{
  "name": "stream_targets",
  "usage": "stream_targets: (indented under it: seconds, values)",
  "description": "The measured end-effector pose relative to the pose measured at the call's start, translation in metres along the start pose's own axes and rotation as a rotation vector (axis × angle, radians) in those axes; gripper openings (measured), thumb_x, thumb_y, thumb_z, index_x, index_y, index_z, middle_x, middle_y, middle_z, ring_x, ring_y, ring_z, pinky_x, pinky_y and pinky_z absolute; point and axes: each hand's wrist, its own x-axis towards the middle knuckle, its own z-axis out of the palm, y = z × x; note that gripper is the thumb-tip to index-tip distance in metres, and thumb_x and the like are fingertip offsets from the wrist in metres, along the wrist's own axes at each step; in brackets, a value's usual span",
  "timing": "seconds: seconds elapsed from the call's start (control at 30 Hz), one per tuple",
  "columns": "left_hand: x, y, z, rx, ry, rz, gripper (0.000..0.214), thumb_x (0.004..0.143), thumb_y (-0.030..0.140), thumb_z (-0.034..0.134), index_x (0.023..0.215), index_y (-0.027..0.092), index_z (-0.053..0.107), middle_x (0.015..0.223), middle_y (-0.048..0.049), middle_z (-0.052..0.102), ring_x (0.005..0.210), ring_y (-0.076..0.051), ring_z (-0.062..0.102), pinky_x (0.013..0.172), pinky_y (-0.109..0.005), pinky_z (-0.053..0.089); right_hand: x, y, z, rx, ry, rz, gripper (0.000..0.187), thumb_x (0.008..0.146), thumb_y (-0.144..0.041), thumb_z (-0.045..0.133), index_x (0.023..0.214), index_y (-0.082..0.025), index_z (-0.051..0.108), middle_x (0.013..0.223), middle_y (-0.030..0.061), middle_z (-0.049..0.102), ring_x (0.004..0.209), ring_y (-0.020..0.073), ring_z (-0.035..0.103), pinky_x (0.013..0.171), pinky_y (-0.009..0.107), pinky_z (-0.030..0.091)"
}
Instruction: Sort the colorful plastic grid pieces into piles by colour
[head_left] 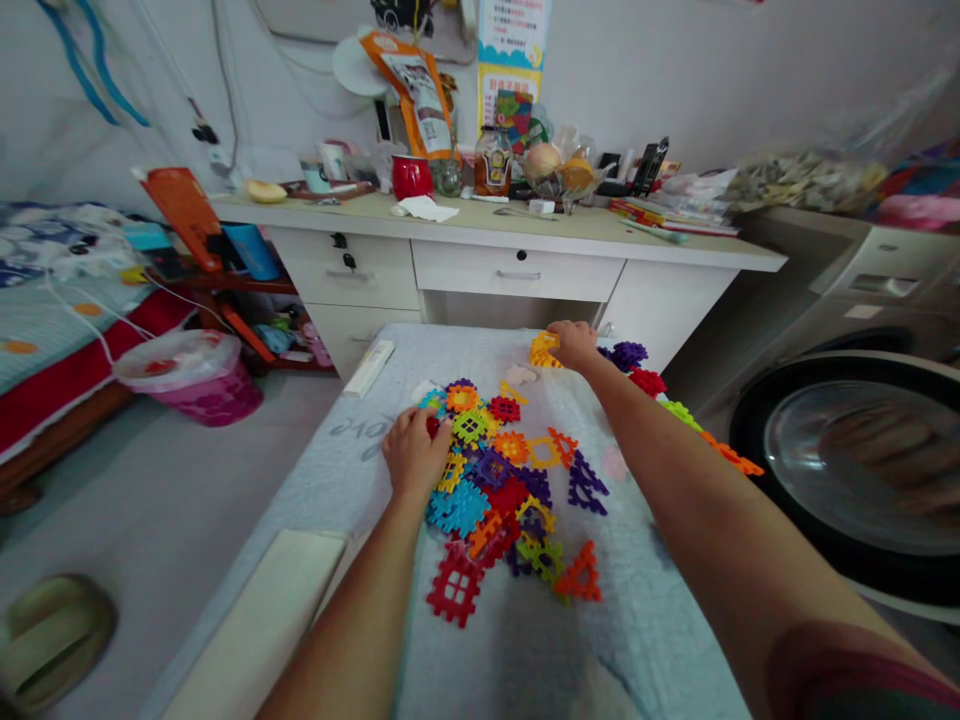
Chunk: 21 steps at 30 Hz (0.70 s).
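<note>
A loose heap of colourful plastic interlocking pieces, squares and triangles with notched edges, lies on the cloth-covered table (517,650). At the heap's left side my left hand (416,450) is closed, its fingers curled around a small dark red interlocking piece (433,426), mostly hidden. My right hand (576,345) reaches to the far edge and grips a stack of yellow interlocking pieces (543,350). Along the right edge run purple pieces (627,355), red pieces (648,382), lime pieces (681,413) and orange pieces (731,455), partly behind my right forearm. A red square (454,585) lies nearest me.
A white box (369,368) lies at the table's far left corner. Beyond stands a white desk (517,272) with a jar (493,162), a red mug (412,177) and other clutter. A washing machine (862,300) is on the right; a pink bin (214,385) stands left.
</note>
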Motion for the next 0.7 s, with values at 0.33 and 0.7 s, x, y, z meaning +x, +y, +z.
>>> stream_targets:
  seconds: [0.33, 0.7]
  values:
    - [0.000, 0.000, 0.000, -0.007, -0.003, 0.006, 0.035, 0.092, 0.041, 0.050, 0.116, 0.023, 0.067, 0.130, -0.0104, 0.062, 0.125, -0.029, 0.055, 0.108, -0.049, 0.038, 0.018, 0.003, 0.021, -0.014, -0.042, 0.044, 0.042, 0.085, -0.021, 0.059, 0.125, -0.029, 0.067, 0.134, 0.0099, 0.061, 0.121, 0.0356, 0.044, 0.096, 0.049, 0.036]
    - [0.001, 0.000, -0.001, -0.011, -0.007, -0.007, 0.036, 0.091, 0.043, 0.051, 0.117, 0.024, 0.067, 0.130, -0.0103, 0.061, 0.125, -0.029, 0.054, 0.108, -0.048, 0.037, -0.017, -0.005, 0.007, 0.180, 0.173, 0.059, 0.039, 0.083, -0.021, 0.062, 0.122, -0.023, 0.067, 0.139, 0.0122, 0.057, 0.123, 0.0342, 0.048, 0.101, 0.051, 0.040]
